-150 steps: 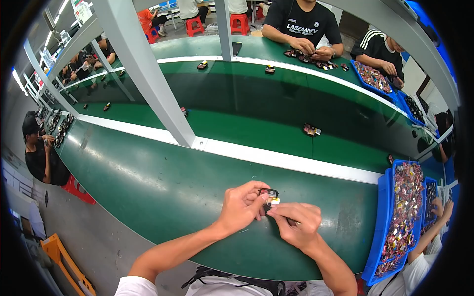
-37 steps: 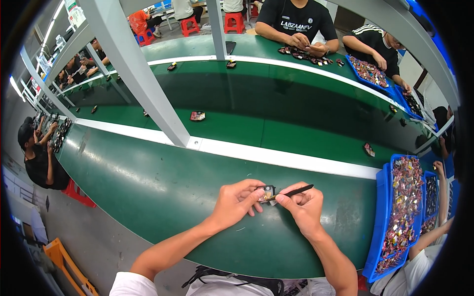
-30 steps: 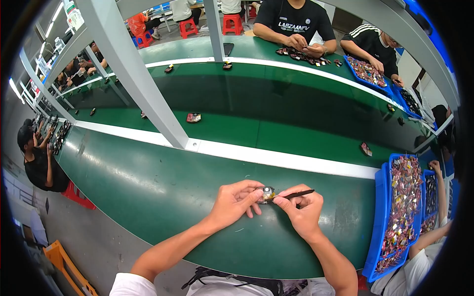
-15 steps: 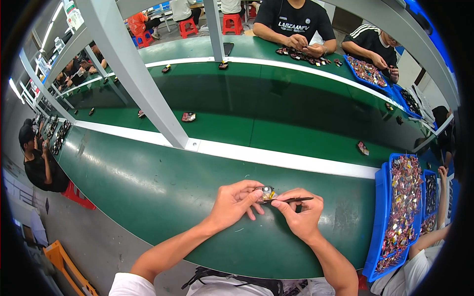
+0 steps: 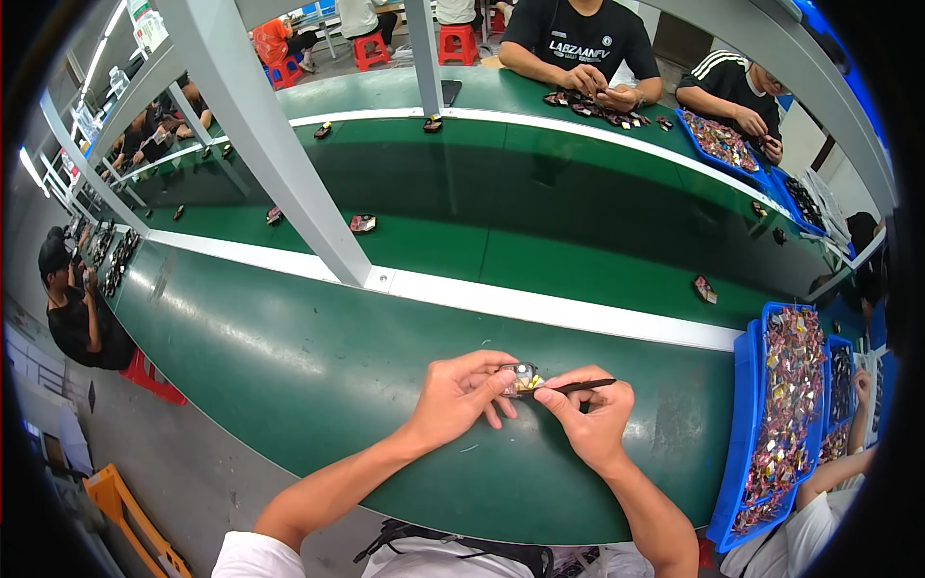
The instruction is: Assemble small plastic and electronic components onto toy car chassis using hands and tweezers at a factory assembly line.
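Note:
Above the near green worktop (image 5: 318, 376), my left hand (image 5: 453, 397) pinches a small open electronic unit (image 5: 521, 374) by its side. The unit has a dark casing, a round light spot and a bit of yellow inside. From the right, my right hand (image 5: 593, 414) grips slim black tweezers (image 5: 586, 384) between thumb and fingers. Their tip reaches the unit's near right edge; whether it touches inside is too small to tell. Both hands are close together, and fingertips hide part of the unit.
Right of me stands a blue bin (image 5: 742, 433) heaped with small reddish parts. Beyond a white rail (image 5: 540, 313), a green conveyor belt (image 5: 462, 260) carries scattered units (image 5: 362, 223). A grey post (image 5: 275, 154) rises at the rail. Co-workers sit across and at both sides.
Units on the belt have shifted slightly left relative to the rail. Both my hands keep nearly the same place and grip; the tweezers have tilted a little.

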### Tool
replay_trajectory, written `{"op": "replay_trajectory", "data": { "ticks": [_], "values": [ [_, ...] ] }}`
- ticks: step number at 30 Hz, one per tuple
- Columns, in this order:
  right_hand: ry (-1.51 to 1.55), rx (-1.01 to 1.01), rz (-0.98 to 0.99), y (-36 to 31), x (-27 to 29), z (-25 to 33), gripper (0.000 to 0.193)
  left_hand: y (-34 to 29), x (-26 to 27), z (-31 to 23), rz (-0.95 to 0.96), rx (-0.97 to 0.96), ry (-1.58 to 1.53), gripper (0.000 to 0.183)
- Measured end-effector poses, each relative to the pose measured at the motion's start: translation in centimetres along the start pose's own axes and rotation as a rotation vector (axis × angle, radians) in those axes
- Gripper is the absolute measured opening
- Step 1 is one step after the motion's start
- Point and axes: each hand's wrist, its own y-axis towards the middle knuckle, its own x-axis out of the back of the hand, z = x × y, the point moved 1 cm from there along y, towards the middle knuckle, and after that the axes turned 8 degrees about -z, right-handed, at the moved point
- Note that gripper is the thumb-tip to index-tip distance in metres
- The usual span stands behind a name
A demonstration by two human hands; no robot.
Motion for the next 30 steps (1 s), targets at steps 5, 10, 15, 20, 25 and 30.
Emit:
{"op": "replay_trajectory", "data": {
  "ticks": [5, 10, 15, 20, 25, 30],
  "values": [
    [-0.016, 0.035, -0.016, 0.2, -0.1, 0.0, 0.014, 0.0, 0.1, 0.0, -0.015, -0.015, 0.008, 0.029],
    [-0.060, 0.173, 0.002, 0.4, -0.1, 0.4, 0.016, 0.1, 0.1, -0.1, -0.049, -0.021, 0.002, 0.029],
    [-0.099, 0.260, 0.026, 0.4, -0.3, 0.8, 0.016, 0.1, 0.1, -0.1, -0.038, -0.014, -0.011, 0.028],
    [-0.120, 0.342, 0.036, 0.3, -0.3, 1.0, 0.015, 0.0, 0.1, 0.2, -0.028, -0.012, -0.014, 0.029],
    [-0.172, 0.362, 0.047, 0.2, -0.3, 1.2, 0.014, 0.3, 0.0, 0.1, 0.027, -0.002, 0.016, 0.028],
    [-0.176, 0.459, 0.063, 0.2, -0.8, 1.3, 0.014, 0.1, -0.1, 0.1, 0.008, -0.015, 0.013, 0.027]
  ]
}}
